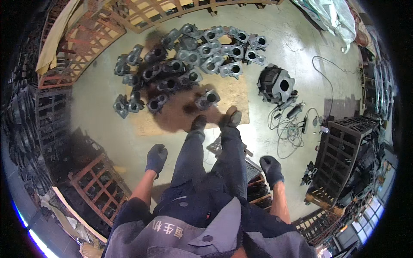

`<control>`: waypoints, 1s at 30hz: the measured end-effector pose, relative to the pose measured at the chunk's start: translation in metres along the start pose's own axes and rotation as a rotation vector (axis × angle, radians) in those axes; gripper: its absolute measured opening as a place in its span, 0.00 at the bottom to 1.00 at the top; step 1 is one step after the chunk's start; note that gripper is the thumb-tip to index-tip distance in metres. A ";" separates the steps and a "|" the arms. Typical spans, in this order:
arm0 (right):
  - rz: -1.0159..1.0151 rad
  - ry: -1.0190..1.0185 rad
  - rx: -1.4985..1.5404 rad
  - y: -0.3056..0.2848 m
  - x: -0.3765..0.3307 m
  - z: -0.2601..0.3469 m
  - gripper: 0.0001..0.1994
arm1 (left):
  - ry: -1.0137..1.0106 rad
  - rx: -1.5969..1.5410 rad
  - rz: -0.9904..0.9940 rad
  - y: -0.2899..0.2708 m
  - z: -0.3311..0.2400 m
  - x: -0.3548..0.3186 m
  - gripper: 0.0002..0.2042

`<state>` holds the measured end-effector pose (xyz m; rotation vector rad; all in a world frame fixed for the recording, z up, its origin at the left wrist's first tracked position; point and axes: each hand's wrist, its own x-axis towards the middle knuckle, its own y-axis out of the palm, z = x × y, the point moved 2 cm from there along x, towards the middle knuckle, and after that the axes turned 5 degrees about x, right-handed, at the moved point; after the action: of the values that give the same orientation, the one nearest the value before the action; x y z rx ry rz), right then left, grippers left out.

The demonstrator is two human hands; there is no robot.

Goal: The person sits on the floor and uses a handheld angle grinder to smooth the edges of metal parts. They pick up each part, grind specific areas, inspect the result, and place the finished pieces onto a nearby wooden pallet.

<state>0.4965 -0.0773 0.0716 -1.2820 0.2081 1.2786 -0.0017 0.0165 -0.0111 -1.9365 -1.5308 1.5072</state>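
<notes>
Your left hand point(156, 159) and right hand point(271, 171) hang apart beside your legs point(188, 159), fingers curled, how tightly I cannot tell; the nearest casting point(204, 101) sits on the board point(236, 91), just beyond your shoes point(234, 118)

Dark blue-grey gloves point(272, 171) cover the left hand point(156, 159) and right hand. Grey castings point(210, 99), some nearly black, contrast with a tan board point(235, 91) and a pale greenish-grey floor point(97, 129). The jacket point(178, 225) pairs navy with grey; the trousers point(189, 157) are dark blue. A reddish-brown crate point(87, 173) shows a grid pattern, and a plastic sheet point(333, 21) looks whitish green.
</notes>
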 end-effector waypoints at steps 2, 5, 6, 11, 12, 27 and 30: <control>0.016 -0.024 -0.002 -0.020 0.004 -0.001 0.14 | 0.013 -0.053 0.025 0.023 -0.008 -0.012 0.14; 0.039 -0.337 -0.062 -0.024 0.100 0.045 0.14 | 0.074 -0.006 -0.071 0.036 -0.040 0.044 0.13; 0.105 -0.286 -0.058 -0.034 0.124 0.056 0.14 | 0.038 -0.020 -0.132 0.051 -0.045 0.056 0.13; 0.154 -0.465 -0.141 -0.018 0.258 0.050 0.15 | 0.031 -0.016 -0.271 0.096 -0.080 0.096 0.13; 0.190 -0.473 -0.138 -0.010 0.284 0.045 0.15 | 0.015 0.072 -0.232 0.107 -0.085 0.108 0.15; 0.495 -0.363 -0.240 0.214 0.522 -0.009 0.40 | -0.142 0.218 -0.459 0.271 -0.085 0.445 0.37; 0.438 -0.427 -0.253 0.257 0.549 0.005 0.43 | -0.251 0.379 -0.507 0.309 -0.015 0.503 0.43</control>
<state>0.4959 0.1850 -0.4748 -1.1736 0.0190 1.9732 0.1433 0.3089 -0.5034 -1.0829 -1.5344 1.6843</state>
